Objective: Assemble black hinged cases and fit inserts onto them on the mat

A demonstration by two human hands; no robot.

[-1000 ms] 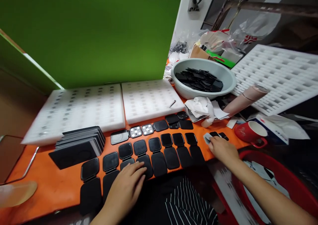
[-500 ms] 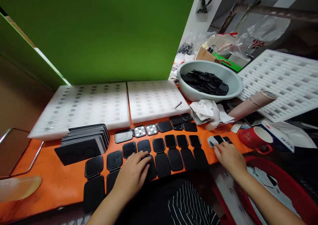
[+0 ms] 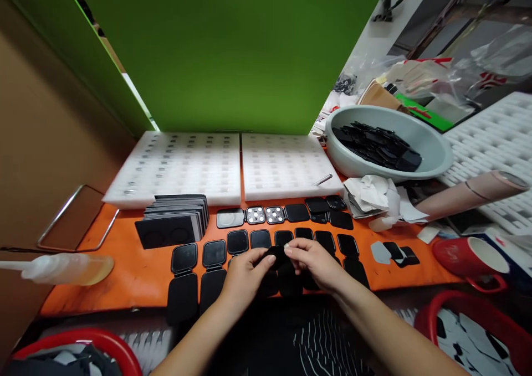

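Both hands meet over the front row of hinged black square cases. My left hand [image 3: 247, 276] pinches a small thin black piece [image 3: 276, 252] between thumb and fingers. At the piece's right edge, the fingertips of my right hand [image 3: 316, 262] are pinched together, also on it. Beneath and around the hands lie the opened black cases [image 3: 184, 258], lids and bases laid out in a row; the hands cover some of them. Off to the right, a light grey backing piece [image 3: 380, 252] lies beside several thin black pieces [image 3: 401, 254].
Behind the cases stand white foam trays [image 3: 187, 165] and a stack of dark cards [image 3: 174, 223]. A grey basin [image 3: 440, 152] holds black parts. A red mug [image 3: 461, 259], a clear bottle [image 3: 78, 268] and red tubs [image 3: 120, 348] flank the work area.
My right hand has left the pieces on the right and come to the middle with a black piece. My left hand has lifted off the cases and pinches it. The view has shifted left.
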